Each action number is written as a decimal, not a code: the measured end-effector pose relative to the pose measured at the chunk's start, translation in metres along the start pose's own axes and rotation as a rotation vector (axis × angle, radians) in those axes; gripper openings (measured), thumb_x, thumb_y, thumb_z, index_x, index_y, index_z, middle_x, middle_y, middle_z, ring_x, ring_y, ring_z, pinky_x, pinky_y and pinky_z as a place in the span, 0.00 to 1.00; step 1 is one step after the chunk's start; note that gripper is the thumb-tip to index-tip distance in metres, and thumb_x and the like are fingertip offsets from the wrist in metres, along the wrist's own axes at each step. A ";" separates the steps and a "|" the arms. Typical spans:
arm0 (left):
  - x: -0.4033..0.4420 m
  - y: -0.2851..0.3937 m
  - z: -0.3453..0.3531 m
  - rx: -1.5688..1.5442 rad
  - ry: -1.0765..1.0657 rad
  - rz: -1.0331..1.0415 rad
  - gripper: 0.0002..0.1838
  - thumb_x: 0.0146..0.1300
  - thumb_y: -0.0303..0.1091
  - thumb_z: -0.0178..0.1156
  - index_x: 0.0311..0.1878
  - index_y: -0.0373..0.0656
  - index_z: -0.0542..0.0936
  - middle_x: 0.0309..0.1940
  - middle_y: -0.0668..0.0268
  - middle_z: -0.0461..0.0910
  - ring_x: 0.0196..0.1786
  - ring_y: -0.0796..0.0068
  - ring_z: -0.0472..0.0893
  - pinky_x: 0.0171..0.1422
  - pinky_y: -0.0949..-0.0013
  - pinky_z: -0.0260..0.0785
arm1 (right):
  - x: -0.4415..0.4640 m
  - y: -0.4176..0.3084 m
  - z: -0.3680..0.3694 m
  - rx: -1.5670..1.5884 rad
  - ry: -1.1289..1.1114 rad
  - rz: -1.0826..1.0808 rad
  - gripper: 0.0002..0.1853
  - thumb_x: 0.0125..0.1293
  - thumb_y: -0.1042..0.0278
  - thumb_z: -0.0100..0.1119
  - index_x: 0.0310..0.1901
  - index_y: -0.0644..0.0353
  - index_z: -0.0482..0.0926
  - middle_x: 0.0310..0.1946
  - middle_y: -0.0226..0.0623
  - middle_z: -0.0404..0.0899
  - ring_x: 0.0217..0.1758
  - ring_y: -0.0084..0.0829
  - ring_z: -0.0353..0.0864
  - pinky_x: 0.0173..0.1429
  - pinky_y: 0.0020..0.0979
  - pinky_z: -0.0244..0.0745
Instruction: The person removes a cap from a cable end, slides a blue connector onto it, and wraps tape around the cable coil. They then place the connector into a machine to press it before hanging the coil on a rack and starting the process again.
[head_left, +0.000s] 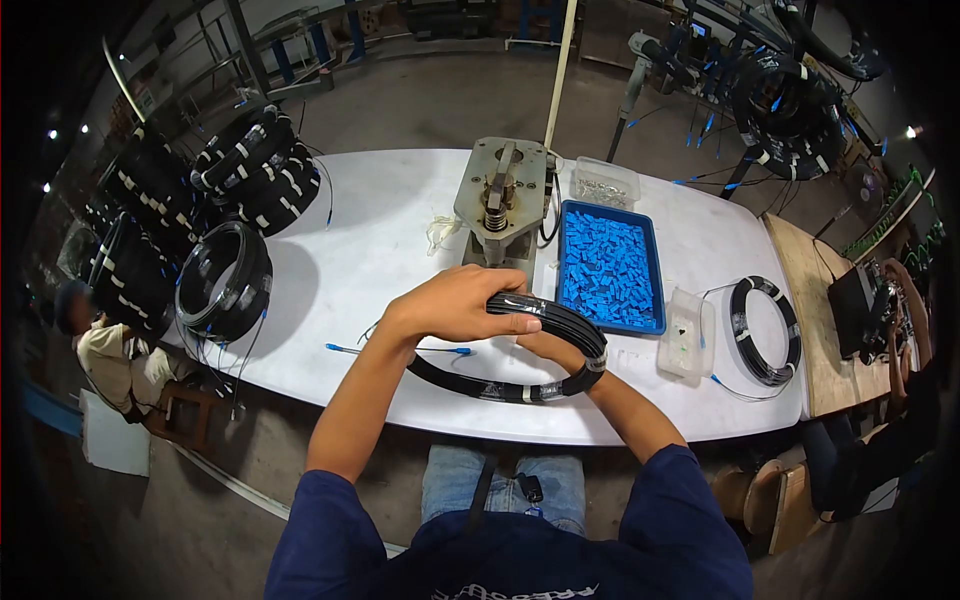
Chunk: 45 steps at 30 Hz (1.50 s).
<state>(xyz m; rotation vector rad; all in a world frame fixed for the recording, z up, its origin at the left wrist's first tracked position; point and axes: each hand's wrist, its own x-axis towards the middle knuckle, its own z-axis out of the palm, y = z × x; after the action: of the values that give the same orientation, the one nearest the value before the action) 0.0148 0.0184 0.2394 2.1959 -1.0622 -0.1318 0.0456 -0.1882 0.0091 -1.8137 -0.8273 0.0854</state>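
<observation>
A coil of black cable (585, 368), bound with clear tape, is tilted up in front of me at the table's near side. My left hand (462, 305) is closed on its upper edge, thumb along the near side. Behind the coil, my right hand (545, 345) reaches in close to the press; the coil and my left hand hide its fingers. A bench press (500, 190) with a metal head and a spring stands just beyond both hands. Left of the coil, a cable end with a blue connector (460, 351) lies over the table, and another blue-tipped connector (334, 347) is farther left.
A dark blue tray (660, 300) of small blue parts is right of the press, with clear plastic boxes (605, 183) near it. One cable coil (740, 335) lies at right; stacked coils (225, 280) stand at left. Other people sit at both sides.
</observation>
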 end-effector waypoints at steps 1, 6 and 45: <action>0.001 0.006 -0.005 -0.036 -0.152 -0.111 0.23 0.62 0.56 0.65 0.40 0.43 0.76 0.24 0.61 0.77 0.28 0.63 0.76 0.33 0.62 0.65 | 0.005 -0.019 -0.005 -0.131 -0.004 -0.003 0.18 0.72 0.63 0.56 0.58 0.62 0.75 0.42 0.40 0.79 0.50 0.30 0.80 0.56 0.36 0.76; 0.001 0.006 -0.004 -0.087 -0.152 -0.110 0.24 0.64 0.57 0.63 0.36 0.43 0.74 0.21 0.63 0.74 0.27 0.67 0.74 0.31 0.63 0.62 | 0.007 -0.029 -0.012 -0.120 0.031 0.044 0.20 0.69 0.62 0.61 0.53 0.67 0.70 0.38 0.41 0.79 0.43 0.27 0.82 0.42 0.31 0.79; 0.015 -0.001 -0.005 0.023 -0.121 -0.277 0.27 0.60 0.58 0.67 0.30 0.38 0.84 0.17 0.61 0.76 0.21 0.69 0.73 0.28 0.64 0.62 | 0.001 -0.018 -0.053 -0.545 -0.175 0.241 0.34 0.53 0.50 0.68 0.62 0.56 0.75 0.38 0.44 0.83 0.41 0.39 0.83 0.47 0.39 0.79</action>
<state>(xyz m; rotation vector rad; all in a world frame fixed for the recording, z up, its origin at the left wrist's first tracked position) 0.0271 0.0104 0.2459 2.3713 -0.8200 -0.3822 0.0608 -0.2269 0.0465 -2.4459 -0.7982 0.1902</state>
